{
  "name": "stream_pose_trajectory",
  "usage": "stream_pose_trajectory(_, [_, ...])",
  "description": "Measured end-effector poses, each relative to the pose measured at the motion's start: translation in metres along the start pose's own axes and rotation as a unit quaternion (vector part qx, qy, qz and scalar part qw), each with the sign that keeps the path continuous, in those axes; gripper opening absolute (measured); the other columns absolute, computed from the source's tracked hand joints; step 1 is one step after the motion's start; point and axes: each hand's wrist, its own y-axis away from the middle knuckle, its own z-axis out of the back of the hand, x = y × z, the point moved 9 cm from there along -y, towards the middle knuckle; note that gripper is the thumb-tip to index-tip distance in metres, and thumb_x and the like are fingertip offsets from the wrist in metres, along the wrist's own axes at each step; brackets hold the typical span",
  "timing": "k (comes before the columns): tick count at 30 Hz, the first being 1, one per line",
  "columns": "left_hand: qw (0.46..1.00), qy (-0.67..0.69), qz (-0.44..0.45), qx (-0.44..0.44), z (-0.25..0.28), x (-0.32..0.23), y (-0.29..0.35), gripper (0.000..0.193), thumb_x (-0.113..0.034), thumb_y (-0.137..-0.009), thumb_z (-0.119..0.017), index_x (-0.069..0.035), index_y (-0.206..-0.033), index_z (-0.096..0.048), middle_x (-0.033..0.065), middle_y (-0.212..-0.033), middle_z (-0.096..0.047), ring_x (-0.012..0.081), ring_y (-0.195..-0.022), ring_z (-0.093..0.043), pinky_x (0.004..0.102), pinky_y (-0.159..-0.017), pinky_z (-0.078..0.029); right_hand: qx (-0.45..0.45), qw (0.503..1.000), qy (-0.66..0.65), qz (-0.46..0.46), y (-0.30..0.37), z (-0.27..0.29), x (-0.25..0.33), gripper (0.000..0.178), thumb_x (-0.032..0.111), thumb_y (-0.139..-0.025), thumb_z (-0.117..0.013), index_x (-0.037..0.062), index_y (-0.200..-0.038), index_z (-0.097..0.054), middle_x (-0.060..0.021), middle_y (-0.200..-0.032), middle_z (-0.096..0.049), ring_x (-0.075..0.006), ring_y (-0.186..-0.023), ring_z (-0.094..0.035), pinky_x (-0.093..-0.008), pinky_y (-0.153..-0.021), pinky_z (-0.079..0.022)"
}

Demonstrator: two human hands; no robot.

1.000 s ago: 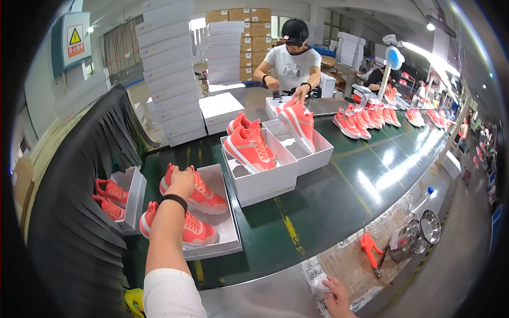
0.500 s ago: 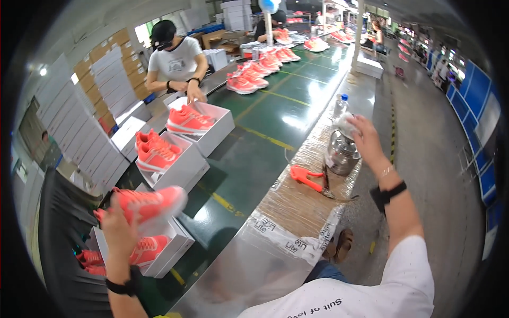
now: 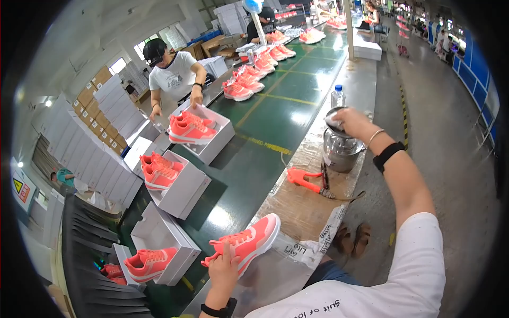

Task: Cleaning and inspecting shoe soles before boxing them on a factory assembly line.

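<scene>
My left hand (image 3: 222, 273) grips a coral sneaker (image 3: 249, 238) with a white sole near its heel, above the near end of the bench. The sneaker's toe points up and to the right. My right hand (image 3: 354, 123) pinches a white wad (image 3: 336, 123), probably cloth, at the dark mouth of a shiny metal pot (image 3: 342, 151). Its fingertips partly hide the wad. Directly left of the held sneaker, one matching sneaker (image 3: 152, 264) lies in an open white shoebox (image 3: 183, 249).
An orange pistol-shaped tool (image 3: 303, 177) lies beside the pot; a blue-capped bottle (image 3: 338, 97) stands behind it. More shoeboxes (image 3: 185, 191) with sneakers line the green conveyor (image 3: 238, 185). A co-worker (image 3: 177, 77) reaches to the far box. Dark strip curtains (image 3: 95, 259) hang at left.
My left hand has carried the sneaker right, from over the near box to over the bench. My right hand has lowered the white wad to the pot's mouth.
</scene>
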Motion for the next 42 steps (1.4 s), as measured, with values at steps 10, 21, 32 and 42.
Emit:
stream_pose_trajectory(10, [0.822,0.524,0.222,0.021,-0.033,0.054,-0.034,0.044,-0.025,-0.095,-0.048,0.003,-0.129,-0.043,0.0151,-0.107,-0.064,0.0253,-0.091,-0.064,0.0359,-0.078,-0.052,-0.239,0.967,-0.009,0.083,0.023,0.042,0.018,0.030,-0.002,-0.079,-0.050,0.0063,-0.103,-0.066,-0.0154,-0.104,-0.064,-0.0315,-0.096,-0.061,-0.0381,-0.085,-0.048])
stream_pose_trajectory(21, [0.460,0.730,0.442,0.247,-0.109,0.002,0.040,0.033,-0.019,-0.096,-0.045,0.002,-0.122,-0.050,0.0149,-0.112,-0.061,0.0232,-0.095,-0.063,0.0365,-0.081,-0.054,-0.122,0.877,-0.302,0.353,0.230,-0.111,0.272,0.035,0.003,-0.080,-0.045,0.0146,-0.107,-0.064,-0.0118,-0.117,-0.058,-0.0307,-0.109,-0.053,-0.0404,-0.092,-0.041])
stream_pose_trajectory(32, [0.532,0.658,0.486,0.221,-0.116,0.011,0.038,0.032,-0.017,-0.096,-0.046,0.002,-0.121,-0.052,0.0122,-0.107,-0.063,0.0187,-0.090,-0.064,0.0313,-0.077,-0.054,-0.032,0.889,-0.315,0.330,0.180,-0.128,0.288,0.041,-0.001,-0.072,-0.052,0.0155,-0.108,-0.064,-0.0111,-0.121,-0.056,-0.0297,-0.111,-0.051,-0.0397,-0.097,-0.039])
stream_pose_trajectory(42, [0.400,0.775,0.436,0.223,-0.124,-0.007,0.026,0.036,-0.017,-0.095,-0.049,0.003,-0.124,-0.047,0.0167,-0.113,-0.060,0.0236,-0.095,-0.064,0.0360,-0.083,-0.053,-0.052,0.910,-0.392,0.125,0.137,-0.193,0.178,0.043,-0.007,-0.074,-0.050,0.0141,-0.109,-0.064,-0.0127,-0.122,-0.055,-0.0322,-0.110,-0.050,-0.0391,-0.096,-0.039])
